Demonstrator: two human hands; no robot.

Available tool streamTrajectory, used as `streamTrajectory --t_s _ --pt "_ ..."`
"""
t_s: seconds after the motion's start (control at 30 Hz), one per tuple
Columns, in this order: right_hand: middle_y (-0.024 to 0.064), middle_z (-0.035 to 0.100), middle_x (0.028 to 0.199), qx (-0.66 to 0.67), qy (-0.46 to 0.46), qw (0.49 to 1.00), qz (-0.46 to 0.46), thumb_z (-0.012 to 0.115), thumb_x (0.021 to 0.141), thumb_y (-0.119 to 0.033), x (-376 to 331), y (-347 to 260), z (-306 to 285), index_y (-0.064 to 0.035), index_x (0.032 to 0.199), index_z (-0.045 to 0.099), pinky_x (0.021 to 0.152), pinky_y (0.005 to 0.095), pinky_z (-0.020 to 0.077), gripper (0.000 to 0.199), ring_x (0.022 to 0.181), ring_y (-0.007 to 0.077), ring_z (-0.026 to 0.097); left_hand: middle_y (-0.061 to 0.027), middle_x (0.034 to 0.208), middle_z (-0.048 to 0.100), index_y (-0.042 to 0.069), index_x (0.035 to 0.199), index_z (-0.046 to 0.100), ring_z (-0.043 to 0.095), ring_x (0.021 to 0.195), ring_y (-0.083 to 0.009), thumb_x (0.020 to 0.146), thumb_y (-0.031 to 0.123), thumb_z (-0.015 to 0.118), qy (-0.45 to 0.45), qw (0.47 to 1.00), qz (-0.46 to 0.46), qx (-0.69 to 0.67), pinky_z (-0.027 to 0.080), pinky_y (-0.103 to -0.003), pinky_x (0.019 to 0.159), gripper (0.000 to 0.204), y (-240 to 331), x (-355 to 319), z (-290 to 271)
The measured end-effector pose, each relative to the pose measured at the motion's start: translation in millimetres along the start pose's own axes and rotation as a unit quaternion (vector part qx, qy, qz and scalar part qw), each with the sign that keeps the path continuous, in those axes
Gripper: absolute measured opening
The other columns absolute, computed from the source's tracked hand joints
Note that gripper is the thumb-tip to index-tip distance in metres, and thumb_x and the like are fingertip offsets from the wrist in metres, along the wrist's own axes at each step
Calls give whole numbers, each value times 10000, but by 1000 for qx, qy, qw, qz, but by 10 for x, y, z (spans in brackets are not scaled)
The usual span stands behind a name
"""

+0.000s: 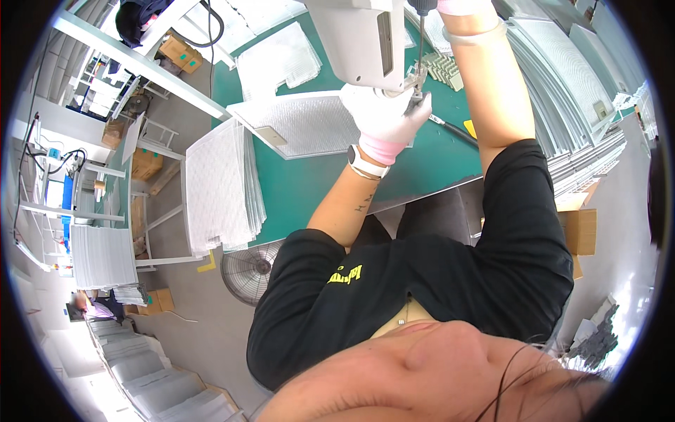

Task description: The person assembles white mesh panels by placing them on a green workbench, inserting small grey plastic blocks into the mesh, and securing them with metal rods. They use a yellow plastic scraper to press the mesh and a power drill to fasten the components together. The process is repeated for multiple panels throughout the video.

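Observation:
My left hand (383, 116), in a white glove with a pink cuff, is closed at the end of a framed mesh panel (316, 130) that stands tilted on the green table (302, 190). Its thumb and fingers meet around a small part I cannot make out. A long thin driver bit (421, 53) points down to those fingertips from a dark driver chuck (422, 5). My right hand (464, 5) is cut off by the upper edge beside the chuck; only its pink cuff shows and its fingers are hidden. A white housing (358, 42) with a dark slot hangs above my left hand.
Mesh sheets are stacked at the table's left (221, 186) and back (278, 63). A black-handled tool (453, 130) lies right of my left hand, near pale corner pieces (444, 72). Framed panels (555, 84) crowd the right side. A floor fan (256, 271) stands below the table.

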State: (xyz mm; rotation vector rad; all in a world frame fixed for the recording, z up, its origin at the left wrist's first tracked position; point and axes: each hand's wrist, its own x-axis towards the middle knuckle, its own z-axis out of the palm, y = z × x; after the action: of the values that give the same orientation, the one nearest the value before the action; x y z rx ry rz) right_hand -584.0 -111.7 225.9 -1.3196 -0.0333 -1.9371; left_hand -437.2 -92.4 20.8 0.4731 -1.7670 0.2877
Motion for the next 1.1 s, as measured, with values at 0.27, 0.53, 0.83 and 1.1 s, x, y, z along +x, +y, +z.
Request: streamTrajectory --t_s 0.27,0.53,0.83,1.1 --pt "86 706 827 -2 -23 1000 13 651 1019 -206 35 95 -138 -54 1085 620 492 232 511 168 599 134 637 67 816 699 205 907 781 638 768 -198 660 288 886 -5 1000 -14 -28 411 -432 864 281 -73 -54 87" --pt "58 607 807 46 -81 985 146 673 1001 -305 -275 57 121 -29 1428 481 478 243 489 544 539 108 532 18 797 699 123 891 764 644 696 -211 700 224 872 -46 996 58 -49 498 -350 668 242 -102 33 80" --pt "95 671 1036 115 -92 964 223 654 990 -272 -347 498 -174 -24 1525 415 563 226 518 636 697 136 639 -45 762 697 74 954 754 662 700 -229 758 176 851 -108 975 -97 -168 510 -366 647 241 -75 -32 66" --pt "128 682 1253 117 23 962 244 642 983 -235 -511 405 -4 32 1482 468 508 222 504 591 871 131 692 -62 773 714 34 951 734 670 684 -216 800 111 816 -168 962 -88 -194 511 -340 647 188 -169 -115 107"
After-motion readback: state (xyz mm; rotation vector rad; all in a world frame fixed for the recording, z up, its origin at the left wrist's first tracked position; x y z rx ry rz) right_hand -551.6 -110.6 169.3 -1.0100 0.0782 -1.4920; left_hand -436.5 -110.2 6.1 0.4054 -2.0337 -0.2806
